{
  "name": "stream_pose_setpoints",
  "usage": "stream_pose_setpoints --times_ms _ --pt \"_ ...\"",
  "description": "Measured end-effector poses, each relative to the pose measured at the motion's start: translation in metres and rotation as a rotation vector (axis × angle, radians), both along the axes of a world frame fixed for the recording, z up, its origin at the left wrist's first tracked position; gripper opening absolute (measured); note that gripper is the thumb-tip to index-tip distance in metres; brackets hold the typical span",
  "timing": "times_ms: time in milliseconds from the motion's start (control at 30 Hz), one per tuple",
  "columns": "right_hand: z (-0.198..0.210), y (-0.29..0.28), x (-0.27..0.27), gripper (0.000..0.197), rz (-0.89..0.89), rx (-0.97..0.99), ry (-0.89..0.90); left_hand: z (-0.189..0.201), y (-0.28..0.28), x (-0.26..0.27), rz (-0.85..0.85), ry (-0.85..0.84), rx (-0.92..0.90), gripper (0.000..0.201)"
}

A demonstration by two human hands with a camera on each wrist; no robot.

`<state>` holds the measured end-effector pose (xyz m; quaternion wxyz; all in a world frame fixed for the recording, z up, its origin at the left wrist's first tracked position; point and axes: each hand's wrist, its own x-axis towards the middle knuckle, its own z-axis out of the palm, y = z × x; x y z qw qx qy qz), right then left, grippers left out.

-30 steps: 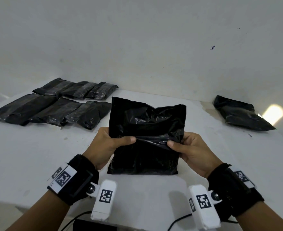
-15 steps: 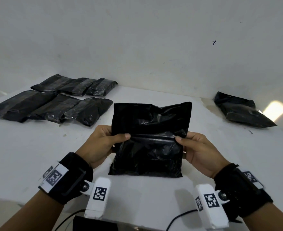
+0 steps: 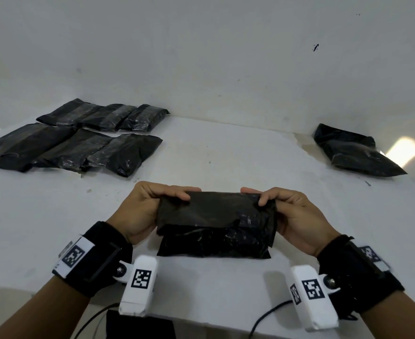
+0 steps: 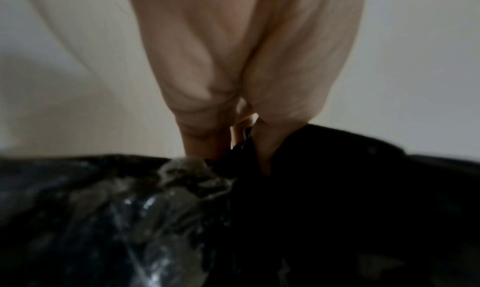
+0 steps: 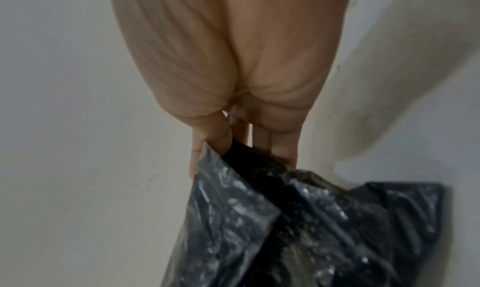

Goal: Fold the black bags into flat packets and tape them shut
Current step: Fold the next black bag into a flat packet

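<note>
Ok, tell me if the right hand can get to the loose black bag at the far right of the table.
Probably not yet: the right hand is pinching the half-folded bag. The tabletop between it and the loose black bag looks bare.

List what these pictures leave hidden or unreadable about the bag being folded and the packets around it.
- Bag contents: opaque black plastic, every view.
- Fingers behind the bag: head view shows only the thumbs of the left hand and right hand.
- Tape: none can be made out; the wrist views are blurred.
- Packets at far left: cut off by the frame edge, seams too small.
- Bag at far right: folded or not, unclear.
</note>
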<state>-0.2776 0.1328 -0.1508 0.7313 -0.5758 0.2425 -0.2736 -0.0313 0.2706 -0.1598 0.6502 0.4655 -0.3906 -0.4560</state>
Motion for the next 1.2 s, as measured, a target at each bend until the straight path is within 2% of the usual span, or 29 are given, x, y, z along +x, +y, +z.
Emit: stream_pose_setpoints --times_ms 133,267,467,633,700,800,1033,1100,1200 --pt "0.0 -0.006 -0.001 0.056 0.034 0.023 0.042 -0.001 -0.001 0.004 -0.03 -0.029 0.04 0.052" --pt "0.002 -0.007 -0.002 0.057 0.063 0.053 0.069 -0.001 -0.001 0.009 -0.101 -0.066 0.094 0.042" --pt "-0.001 -0.007 -0.005 0.059 0.065 0.061 0.116 0.0 -0.002 0.029 -0.236 -0.352 0.262 0.053" --pt "-0.004 -0.016 -0.011 0.052 0.032 -0.189 0.272 0.006 -0.002 0.033 -0.324 -0.395 0.27 0.035" --pt "0.0 -0.017 -0.013 0.048 0.022 -0.29 0.363 0.008 -0.002 0.032 -0.313 -0.501 0.23 0.038" --pt "0.004 -0.017 -0.016 0.043 0.043 -0.276 0.462 0.012 -0.002 0.031 -0.266 -0.655 0.2 0.041" --pt "0.015 -0.012 -0.017 0.035 0.024 -0.15 0.551 0.017 0.004 0.034 -0.284 -0.745 0.282 0.062" --pt "0.021 -0.008 -0.017 0.029 -0.006 -0.144 0.586 0.019 0.009 0.028 -0.259 -0.724 0.334 0.061" --pt "0.023 0.002 -0.016 0.013 -0.033 -0.145 0.601 0.021 0.017 0.015 -0.179 -0.59 0.463 0.051"
